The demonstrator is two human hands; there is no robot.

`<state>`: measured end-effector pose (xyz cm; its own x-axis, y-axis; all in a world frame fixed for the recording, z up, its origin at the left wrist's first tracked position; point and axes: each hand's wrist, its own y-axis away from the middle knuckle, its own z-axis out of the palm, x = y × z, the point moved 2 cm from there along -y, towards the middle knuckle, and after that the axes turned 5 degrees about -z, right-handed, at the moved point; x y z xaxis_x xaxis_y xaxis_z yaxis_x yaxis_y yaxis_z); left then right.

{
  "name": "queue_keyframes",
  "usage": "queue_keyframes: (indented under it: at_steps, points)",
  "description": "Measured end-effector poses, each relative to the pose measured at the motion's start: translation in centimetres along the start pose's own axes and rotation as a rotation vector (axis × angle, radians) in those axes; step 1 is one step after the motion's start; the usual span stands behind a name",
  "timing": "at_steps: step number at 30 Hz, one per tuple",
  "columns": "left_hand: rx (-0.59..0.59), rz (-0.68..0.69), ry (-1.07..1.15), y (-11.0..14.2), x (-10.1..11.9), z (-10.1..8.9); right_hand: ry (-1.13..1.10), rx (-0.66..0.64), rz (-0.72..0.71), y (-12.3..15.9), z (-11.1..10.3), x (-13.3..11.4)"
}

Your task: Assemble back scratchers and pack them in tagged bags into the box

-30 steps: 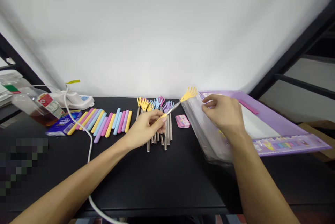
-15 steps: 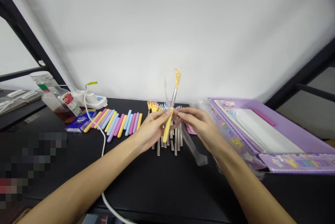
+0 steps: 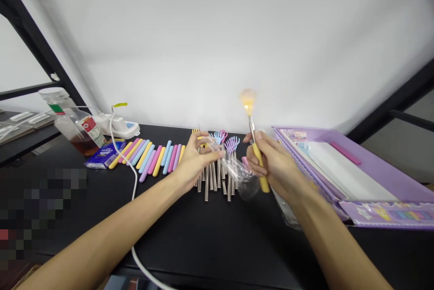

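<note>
My right hand [image 3: 266, 154] is closed around a back scratcher [image 3: 261, 163] with a yellow handle, a metal rod and a yellow claw head blurred by motion. My left hand [image 3: 196, 159] pinches a clear plastic sleeve [image 3: 239, 174], which hangs down to the right between the hands. Behind and below it lie several metal rods [image 3: 212, 177] with hand-shaped claws in yellow, blue, pink and purple [image 3: 232, 144]. To the left, a row of loose handles [image 3: 152, 159] in yellow, pink, blue and purple rests on the black table.
An open purple display box [image 3: 339, 145] stands on the right, holding a pink handle [image 3: 346, 153]. At the left are a bottle of brown liquid [image 3: 73, 122], a blue packet [image 3: 103, 154] and a white power strip [image 3: 127, 130]. A white cable [image 3: 134, 217] crosses the table.
My hands have moved apart. The back scratcher has gone right with my right hand, which now grips its handle, while the plastic sleeve is in my left hand.
</note>
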<state>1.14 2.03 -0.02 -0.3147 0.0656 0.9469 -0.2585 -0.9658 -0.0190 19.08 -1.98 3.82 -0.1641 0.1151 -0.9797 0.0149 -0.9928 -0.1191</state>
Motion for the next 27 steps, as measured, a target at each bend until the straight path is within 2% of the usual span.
queue_keyframes:
  at_steps: [3,6,11,15,19,23,27]
  points:
    - [0.031,0.044,-0.083,-0.4,0.0,-0.6,0.131,-0.145,0.125,0.3,-0.3,0.1]
    - [0.01,0.086,-0.125,-0.6,0.5,-0.7,0.182,-0.186,0.146,0.5,-0.3,0.5]
    - [0.06,0.06,0.106,-0.9,1.1,-1.0,0.172,-0.199,0.091,0.6,0.3,0.6]
    - [0.075,0.007,0.257,-0.8,1.2,-1.3,0.226,-0.158,0.066,0.6,0.3,0.5]
    - [0.071,0.003,0.159,-0.4,1.3,-1.2,0.306,-0.172,0.071,0.5,-0.1,0.5]
    - [0.042,0.103,0.019,-0.5,1.2,-1.2,0.347,-0.241,0.041,0.6,-0.8,0.2]
    - [0.108,0.181,-0.076,-1.1,1.0,-1.8,0.388,-0.263,-0.016,0.6,-1.5,-0.2]
